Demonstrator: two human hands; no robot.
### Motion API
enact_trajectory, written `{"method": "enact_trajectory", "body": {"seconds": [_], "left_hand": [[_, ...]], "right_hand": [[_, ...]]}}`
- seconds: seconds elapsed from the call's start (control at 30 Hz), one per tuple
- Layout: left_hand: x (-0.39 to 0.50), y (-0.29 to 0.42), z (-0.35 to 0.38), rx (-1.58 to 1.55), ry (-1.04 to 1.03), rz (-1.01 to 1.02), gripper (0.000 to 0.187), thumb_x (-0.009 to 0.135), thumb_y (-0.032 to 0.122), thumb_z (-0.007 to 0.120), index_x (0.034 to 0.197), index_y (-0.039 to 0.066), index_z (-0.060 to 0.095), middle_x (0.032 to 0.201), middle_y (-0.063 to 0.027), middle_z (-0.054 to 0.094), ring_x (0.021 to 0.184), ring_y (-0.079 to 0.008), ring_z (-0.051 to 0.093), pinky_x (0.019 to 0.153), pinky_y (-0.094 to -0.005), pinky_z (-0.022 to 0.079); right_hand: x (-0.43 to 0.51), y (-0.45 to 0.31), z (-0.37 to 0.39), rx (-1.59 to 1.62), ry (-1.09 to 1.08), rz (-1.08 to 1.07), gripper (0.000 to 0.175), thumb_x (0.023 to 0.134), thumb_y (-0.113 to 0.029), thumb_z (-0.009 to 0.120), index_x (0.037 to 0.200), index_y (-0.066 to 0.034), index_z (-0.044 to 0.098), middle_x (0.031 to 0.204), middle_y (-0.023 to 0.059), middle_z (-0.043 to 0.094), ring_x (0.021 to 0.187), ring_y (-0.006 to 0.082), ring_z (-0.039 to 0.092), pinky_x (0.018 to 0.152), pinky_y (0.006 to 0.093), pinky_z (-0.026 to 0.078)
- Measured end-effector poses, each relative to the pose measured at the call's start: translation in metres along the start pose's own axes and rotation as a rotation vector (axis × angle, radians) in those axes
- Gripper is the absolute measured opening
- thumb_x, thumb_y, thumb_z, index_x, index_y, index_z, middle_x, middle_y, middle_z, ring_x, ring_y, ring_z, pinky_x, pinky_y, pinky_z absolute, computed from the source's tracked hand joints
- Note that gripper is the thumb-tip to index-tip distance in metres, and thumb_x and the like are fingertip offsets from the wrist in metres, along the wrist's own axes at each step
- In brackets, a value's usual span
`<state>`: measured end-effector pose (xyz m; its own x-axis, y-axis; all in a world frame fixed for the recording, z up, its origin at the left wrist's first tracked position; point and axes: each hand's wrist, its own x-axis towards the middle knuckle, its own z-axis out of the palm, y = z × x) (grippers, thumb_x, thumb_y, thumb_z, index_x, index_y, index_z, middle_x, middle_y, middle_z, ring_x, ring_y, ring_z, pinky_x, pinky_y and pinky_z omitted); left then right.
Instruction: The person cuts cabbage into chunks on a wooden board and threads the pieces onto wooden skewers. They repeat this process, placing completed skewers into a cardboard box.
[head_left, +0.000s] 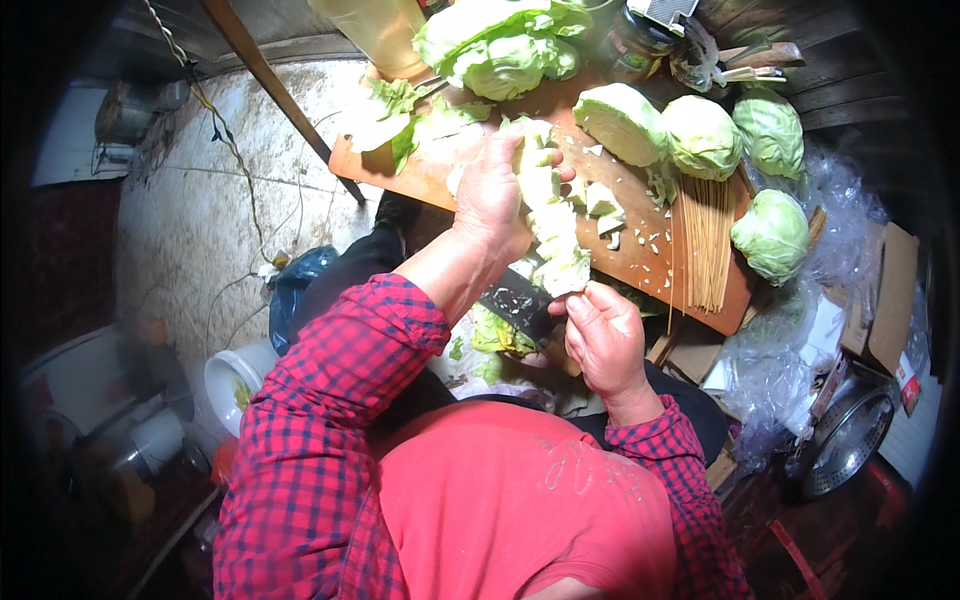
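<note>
A long row of folded cabbage leaf pieces (551, 217) runs from my left hand down to my right hand. My left hand (491, 184) grips its upper part, fingers wrapped round the leaves above the wooden board's near edge. At the lower end, the thumb and fingertips of my right hand (604, 330) pinch close to the last piece; a thin skewer there cannot be made out clearly. Just beneath hangs a dark cleaver blade (519, 304), its handle side partly hidden by my right hand. A bundle of thin wooden skewers (706, 247) lies on the board (637, 259), among cabbage scraps.
Several cabbages, such as a cut one (621, 124) and a whole one (772, 236), sit on or beside the board. Loose leaves (390, 120) lie at its left end. A white bucket (236, 382) stands left, a metal colander (847, 442) and plastic wrap (772, 375) right.
</note>
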<state>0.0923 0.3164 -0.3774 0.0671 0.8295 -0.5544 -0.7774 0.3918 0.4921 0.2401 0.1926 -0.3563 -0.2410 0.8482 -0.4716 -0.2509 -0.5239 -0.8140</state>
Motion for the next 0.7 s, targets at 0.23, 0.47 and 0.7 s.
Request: {"method": "enact_trajectory", "body": {"seconds": [0.23, 0.47, 0.7], "left_hand": [[-0.006, 0.0, -0.002, -0.094, -0.162, -0.037, 0.044, 0.095, 0.043, 0.049, 0.12, 0.007, 0.053, 0.107, -0.0126, 0.063, 0.098, -0.0286, 0.062, 0.087, -0.0445, 0.05], [-0.03, -0.004, -0.005, 0.064, -0.327, -0.208, 0.028, 0.083, 0.008, 0.056, 0.111, 0.004, 0.056, 0.099, -0.0078, 0.061, 0.094, -0.0237, 0.066, 0.08, -0.0384, 0.056], [-0.014, 0.013, -0.02, 0.191, -0.295, 0.008, 0.04, 0.083, 0.009, 0.056, 0.122, 0.004, 0.051, 0.109, -0.0105, 0.062, 0.099, -0.0282, 0.065, 0.083, -0.0419, 0.056]], "right_hand": [[0.001, -0.003, -0.007, 0.21, -0.037, -0.008, 0.022, 0.102, -0.015, 0.048, 0.101, 0.0034, 0.059, 0.058, -0.0043, 0.045, 0.043, 0.0018, 0.033, 0.04, 0.0188, 0.025], [-0.001, 0.0, -0.014, 0.165, -0.018, 0.048, 0.026, 0.103, -0.019, 0.046, 0.104, 0.0038, 0.06, 0.057, -0.0022, 0.045, 0.041, 0.0038, 0.034, 0.04, 0.0184, 0.027], [0.005, 0.037, -0.039, 0.103, 0.016, 0.179, 0.034, 0.103, -0.026, 0.045, 0.112, 0.0029, 0.059, 0.072, 0.0057, 0.06, 0.051, 0.0111, 0.055, 0.049, 0.0216, 0.047]]}}
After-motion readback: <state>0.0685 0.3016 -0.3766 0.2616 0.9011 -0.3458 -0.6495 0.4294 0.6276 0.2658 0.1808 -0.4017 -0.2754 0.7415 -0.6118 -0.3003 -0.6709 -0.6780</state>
